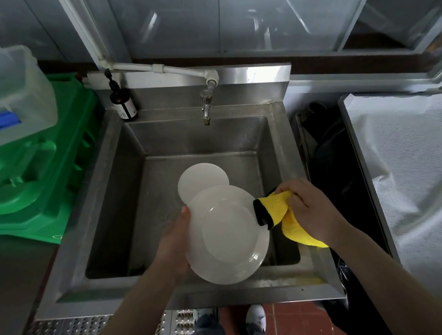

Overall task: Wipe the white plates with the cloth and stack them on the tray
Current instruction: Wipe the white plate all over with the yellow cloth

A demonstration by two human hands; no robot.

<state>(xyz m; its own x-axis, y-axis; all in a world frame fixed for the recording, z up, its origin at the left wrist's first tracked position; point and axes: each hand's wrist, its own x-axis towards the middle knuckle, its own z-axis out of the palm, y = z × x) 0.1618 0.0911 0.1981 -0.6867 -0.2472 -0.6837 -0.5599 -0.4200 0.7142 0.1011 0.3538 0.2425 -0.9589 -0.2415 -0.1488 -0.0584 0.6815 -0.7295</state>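
Over a steel sink (115, 174): the left hand (177, 245) grips a white plate (228, 236) by its left rim, thumb on the front edge, plate tilted toward the camera. The right hand (307, 208) is bunched around a yellow cloth (287, 216); the cloth's black-edged corner touches the plate's right rim. A second white plate (198, 180) sits lower in the basin, partly hidden behind the held one, probably flat on the bottom. Tap (206, 103) above; brown bottle (122, 102) on the sink's back left corner. Green crates (39, 167) left.
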